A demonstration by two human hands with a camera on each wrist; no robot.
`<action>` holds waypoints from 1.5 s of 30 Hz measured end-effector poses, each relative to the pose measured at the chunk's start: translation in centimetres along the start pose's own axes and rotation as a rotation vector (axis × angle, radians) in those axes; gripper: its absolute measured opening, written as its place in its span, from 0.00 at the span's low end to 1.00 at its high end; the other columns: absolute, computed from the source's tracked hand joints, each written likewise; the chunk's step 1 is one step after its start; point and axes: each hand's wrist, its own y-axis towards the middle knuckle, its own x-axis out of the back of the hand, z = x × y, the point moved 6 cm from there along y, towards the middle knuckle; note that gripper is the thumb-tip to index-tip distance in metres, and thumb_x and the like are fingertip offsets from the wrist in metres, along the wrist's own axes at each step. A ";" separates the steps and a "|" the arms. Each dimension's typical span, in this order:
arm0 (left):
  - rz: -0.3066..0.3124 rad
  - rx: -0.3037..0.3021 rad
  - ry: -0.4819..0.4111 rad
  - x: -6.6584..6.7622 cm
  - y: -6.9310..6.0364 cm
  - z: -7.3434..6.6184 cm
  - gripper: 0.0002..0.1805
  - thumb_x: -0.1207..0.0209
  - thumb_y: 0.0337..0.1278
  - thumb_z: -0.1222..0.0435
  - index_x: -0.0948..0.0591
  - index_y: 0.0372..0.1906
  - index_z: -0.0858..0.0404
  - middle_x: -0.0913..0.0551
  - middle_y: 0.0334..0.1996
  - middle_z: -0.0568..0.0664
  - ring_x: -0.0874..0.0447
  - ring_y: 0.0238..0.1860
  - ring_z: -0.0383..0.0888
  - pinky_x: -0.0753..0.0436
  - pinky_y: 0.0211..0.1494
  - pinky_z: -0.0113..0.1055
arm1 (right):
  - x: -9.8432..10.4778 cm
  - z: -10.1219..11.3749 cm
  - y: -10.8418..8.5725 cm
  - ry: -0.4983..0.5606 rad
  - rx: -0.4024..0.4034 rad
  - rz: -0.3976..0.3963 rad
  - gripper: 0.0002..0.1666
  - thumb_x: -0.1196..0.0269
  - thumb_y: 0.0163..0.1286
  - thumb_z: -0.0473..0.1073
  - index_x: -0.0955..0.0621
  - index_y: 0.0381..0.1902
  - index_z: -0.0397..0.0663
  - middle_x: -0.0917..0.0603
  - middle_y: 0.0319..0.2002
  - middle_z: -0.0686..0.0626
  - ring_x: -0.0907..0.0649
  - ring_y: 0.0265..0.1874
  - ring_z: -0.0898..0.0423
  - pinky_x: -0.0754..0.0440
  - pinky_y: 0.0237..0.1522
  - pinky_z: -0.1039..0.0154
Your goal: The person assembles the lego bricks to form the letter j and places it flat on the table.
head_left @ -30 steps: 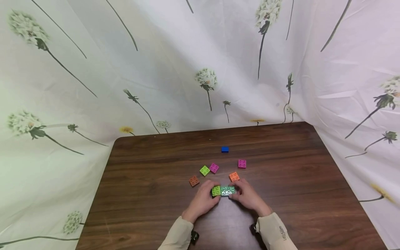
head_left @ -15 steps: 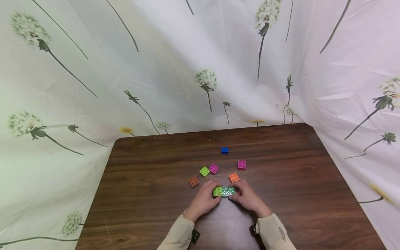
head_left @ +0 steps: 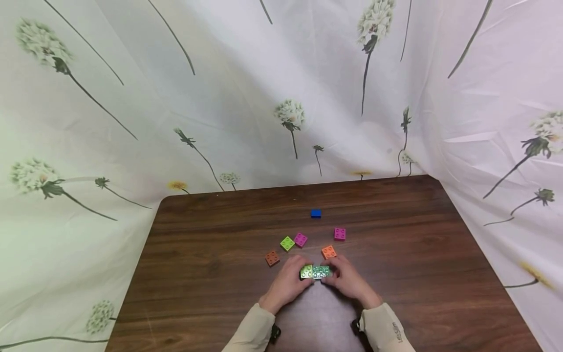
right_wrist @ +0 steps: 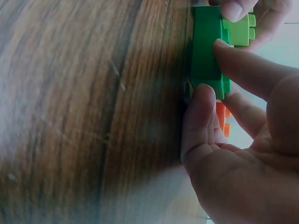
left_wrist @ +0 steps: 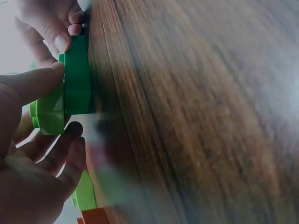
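Observation:
My left hand (head_left: 289, 279) pinches a light green toy brick (head_left: 306, 272) between thumb and fingers. This brick sits on the left end of a longer dark green brick (head_left: 321, 272), studs up. My right hand (head_left: 348, 279) grips the dark green brick at its right end, with its thumb along the near side. In the left wrist view the light green brick (left_wrist: 50, 109) overlaps the top of the dark green one (left_wrist: 77, 79). From the right wrist, the dark green brick (right_wrist: 207, 46) appears low at the tabletop. Whether the studs are fully pressed together I cannot tell.
An orange brick (head_left: 328, 252) lies just beyond my right hand. Farther off are a brown brick (head_left: 272, 258), a lime brick (head_left: 287, 244), two magenta bricks (head_left: 300, 239) (head_left: 339, 234) and a blue brick (head_left: 315, 214). A flowered curtain (head_left: 246, 122) borders the wooden table (head_left: 211, 274).
My left hand and the light green brick have shifted slightly right along the dark green brick. The light green brick's top now catches more glare. My right hand holds its place.

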 end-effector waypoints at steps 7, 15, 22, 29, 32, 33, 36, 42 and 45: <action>-0.016 0.004 -0.004 0.0 -0.1 0.1 0.19 0.32 0.52 0.61 0.19 0.51 0.57 0.20 0.47 0.45 0.25 0.50 0.41 0.24 0.54 0.39 | -0.1 0.0 0.0 0.008 -0.013 0.004 0.18 0.29 0.57 0.40 0.19 0.46 0.51 0.26 0.40 0.49 0.28 0.29 0.59 0.30 0.29 0.68; -0.024 0.030 -0.030 -0.5 0.1 0.8 0.18 0.32 0.50 0.65 0.20 0.48 0.57 0.20 0.46 0.46 0.24 0.50 0.44 0.24 0.55 0.43 | -0.2 0.1 0.1 0.013 -0.021 0.006 0.18 0.29 0.57 0.40 0.19 0.46 0.51 0.26 0.40 0.48 0.28 0.30 0.58 0.30 0.29 0.68; -0.019 0.094 -0.130 -0.8 0.1 1.5 0.20 0.31 0.48 0.66 0.21 0.48 0.58 0.21 0.48 0.49 0.25 0.53 0.48 0.26 0.57 0.48 | -0.2 0.2 0.3 0.017 -0.021 0.011 0.18 0.29 0.56 0.39 0.19 0.46 0.51 0.26 0.40 0.48 0.28 0.30 0.58 0.30 0.30 0.68; -0.024 0.130 -0.197 -1.0 0.2 1.9 0.19 0.30 0.47 0.65 0.21 0.47 0.56 0.22 0.48 0.48 0.26 0.53 0.48 0.28 0.58 0.48 | 0.1 -0.4 0.3 0.100 0.000 0.020 0.18 0.30 0.58 0.41 0.20 0.46 0.46 0.22 0.41 0.47 0.25 0.32 0.59 0.27 0.33 0.69; -0.025 0.126 -0.205 -1.1 0.2 1.9 0.20 0.30 0.47 0.65 0.21 0.47 0.56 0.22 0.48 0.48 0.25 0.53 0.48 0.27 0.57 0.49 | 0.4 -1.0 0.2 0.205 -0.039 0.025 0.17 0.32 0.60 0.41 0.23 0.45 0.42 0.20 0.39 0.46 0.23 0.32 0.59 0.25 0.33 0.68; -0.022 0.131 -0.208 -1.1 0.2 1.9 0.20 0.30 0.47 0.65 0.21 0.47 0.55 0.22 0.48 0.48 0.25 0.53 0.48 0.27 0.58 0.49 | 0.5 -1.1 0.1 0.235 -0.057 0.028 0.17 0.32 0.61 0.41 0.24 0.45 0.41 0.20 0.39 0.45 0.22 0.31 0.59 0.24 0.33 0.68; -0.015 0.139 -0.220 -1.1 0.1 1.9 0.20 0.30 0.47 0.65 0.21 0.47 0.56 0.22 0.47 0.48 0.25 0.53 0.48 0.27 0.57 0.49 | 0.9 -1.4 0.0 0.313 -0.110 0.023 0.17 0.33 0.62 0.41 0.26 0.44 0.38 0.21 0.37 0.45 0.21 0.29 0.58 0.21 0.31 0.66; 0.008 0.174 -0.247 -1.3 0.0 2.0 0.19 0.30 0.48 0.64 0.22 0.48 0.55 0.23 0.48 0.47 0.27 0.54 0.47 0.28 0.58 0.50 | 1.9 -1.8 0.8 0.300 -0.127 -0.070 0.15 0.33 0.61 0.38 0.25 0.42 0.38 0.20 0.35 0.44 0.22 0.27 0.58 0.21 0.30 0.65; 0.015 0.179 -0.261 -1.3 0.0 2.2 0.20 0.30 0.48 0.64 0.22 0.48 0.55 0.23 0.49 0.48 0.27 0.55 0.48 0.29 0.59 0.51 | 2.6 -1.7 1.2 0.202 -0.073 -0.138 0.16 0.31 0.58 0.37 0.23 0.43 0.41 0.20 0.38 0.45 0.24 0.28 0.59 0.24 0.30 0.67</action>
